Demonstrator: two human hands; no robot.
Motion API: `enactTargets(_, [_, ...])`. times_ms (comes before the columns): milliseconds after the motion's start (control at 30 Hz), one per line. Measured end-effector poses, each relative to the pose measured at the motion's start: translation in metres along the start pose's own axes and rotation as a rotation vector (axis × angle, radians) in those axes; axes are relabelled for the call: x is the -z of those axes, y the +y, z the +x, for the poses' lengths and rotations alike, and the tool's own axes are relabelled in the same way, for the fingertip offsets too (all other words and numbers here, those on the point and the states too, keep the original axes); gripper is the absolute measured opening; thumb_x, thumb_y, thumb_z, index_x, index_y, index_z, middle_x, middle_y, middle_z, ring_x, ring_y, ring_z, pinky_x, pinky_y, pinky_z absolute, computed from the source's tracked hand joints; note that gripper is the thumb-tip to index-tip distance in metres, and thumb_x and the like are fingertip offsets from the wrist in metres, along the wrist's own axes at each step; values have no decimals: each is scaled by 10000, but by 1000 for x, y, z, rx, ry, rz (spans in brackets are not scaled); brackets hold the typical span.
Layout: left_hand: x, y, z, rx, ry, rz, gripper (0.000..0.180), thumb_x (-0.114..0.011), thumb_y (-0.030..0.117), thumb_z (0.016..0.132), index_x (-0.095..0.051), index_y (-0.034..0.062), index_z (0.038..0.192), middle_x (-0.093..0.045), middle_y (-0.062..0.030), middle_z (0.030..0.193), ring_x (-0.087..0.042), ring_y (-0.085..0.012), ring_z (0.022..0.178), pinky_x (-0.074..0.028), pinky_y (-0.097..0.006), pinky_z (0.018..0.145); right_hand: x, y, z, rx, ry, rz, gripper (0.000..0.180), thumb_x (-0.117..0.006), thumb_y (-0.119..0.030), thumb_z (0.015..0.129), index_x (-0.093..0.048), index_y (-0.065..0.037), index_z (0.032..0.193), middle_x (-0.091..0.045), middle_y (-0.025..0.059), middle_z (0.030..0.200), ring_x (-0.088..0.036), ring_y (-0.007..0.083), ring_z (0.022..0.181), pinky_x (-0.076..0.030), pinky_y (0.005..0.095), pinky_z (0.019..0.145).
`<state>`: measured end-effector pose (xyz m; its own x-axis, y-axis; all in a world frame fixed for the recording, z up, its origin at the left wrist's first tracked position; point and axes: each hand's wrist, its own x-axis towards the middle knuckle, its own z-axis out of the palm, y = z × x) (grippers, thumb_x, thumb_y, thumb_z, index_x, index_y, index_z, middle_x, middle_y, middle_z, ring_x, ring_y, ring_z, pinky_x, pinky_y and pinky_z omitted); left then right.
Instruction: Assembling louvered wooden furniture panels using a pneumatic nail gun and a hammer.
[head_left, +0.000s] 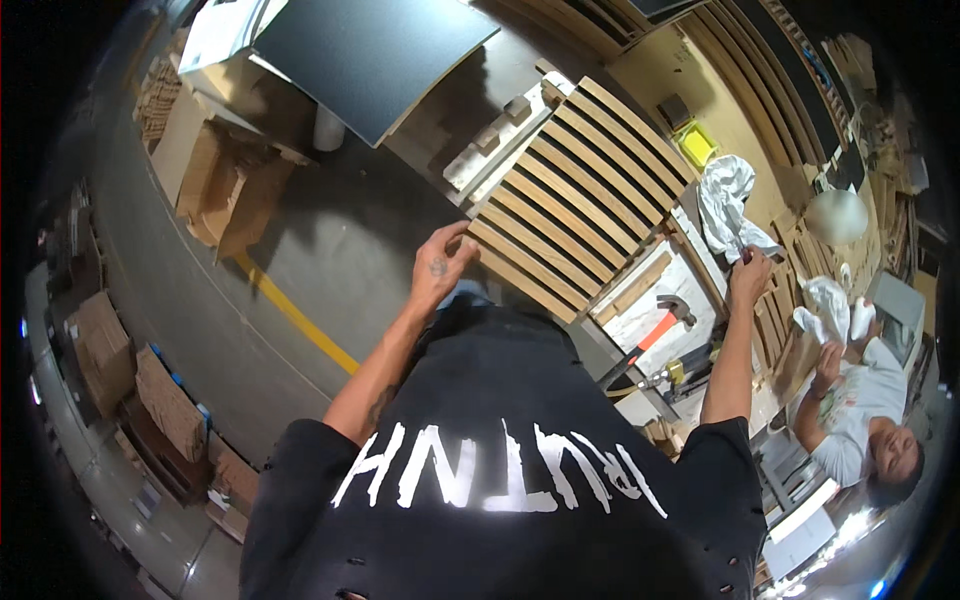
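A slatted wood panel (575, 195), light strips with dark gaps between them, lies in front of me on the work surface. My left hand (445, 262) is at its near left corner, with fingers and thumb curled against the edge. Off to the right, my right hand (750, 275) is closed on the lower end of a crumpled white cloth (730, 195), beside the panel's right side. Just nearer than the panel, a hammer (655, 335) with an orange and black handle lies on a white board. Next to the hammer is a metal tool with a brass-coloured part (675, 373).
A yellow tray (697, 145) and a small dark block (672, 108) sit beyond the panel. A large dark board (370, 60) stands at the far left, above an open cardboard box (215, 185). At the right, a co-worker (860, 400) handles white cloth. Stacked strips line the far right.
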<state>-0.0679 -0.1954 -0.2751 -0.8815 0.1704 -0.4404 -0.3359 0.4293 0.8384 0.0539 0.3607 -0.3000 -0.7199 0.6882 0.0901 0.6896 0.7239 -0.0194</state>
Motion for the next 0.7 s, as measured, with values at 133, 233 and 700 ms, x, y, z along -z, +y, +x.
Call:
enactTargets(133, [-11, 7, 10, 124, -59, -165, 445, -718, 214, 868, -593, -32, 1217, -679, -96, 998, -633, -173, 919, -495, -306, 822, -3, 22, 17, 39, -239, 20, 394, -645, -81, 841, -551, -66, 1224, -585, 181, 1102, -533, 373, 1108, -441, 428, 929])
enactTargets(233, [-20, -1, 12, 209, -70, -331, 395, -710, 197, 874, -604, -26, 1181, -668, -68, 902, -609, -129, 797, -486, -281, 719, 5, 33, 12, 138, -314, 135, 537, -644, -41, 836, -461, -46, 1340, -545, 218, 1231, -502, 412, 1177, -424, 436, 961])
enactTargets(700, [-29, -12, 13, 298, -53, -519, 301, -692, 175, 904, -607, 19, 1148, -618, -12, 848, -533, -73, 709, -449, -235, 647, 137, -61, -97, -150, -183, 713, 465, -448, -78, 906, -533, -54, 1363, -603, 124, 1071, -575, 192, 867, -469, 308, 807])
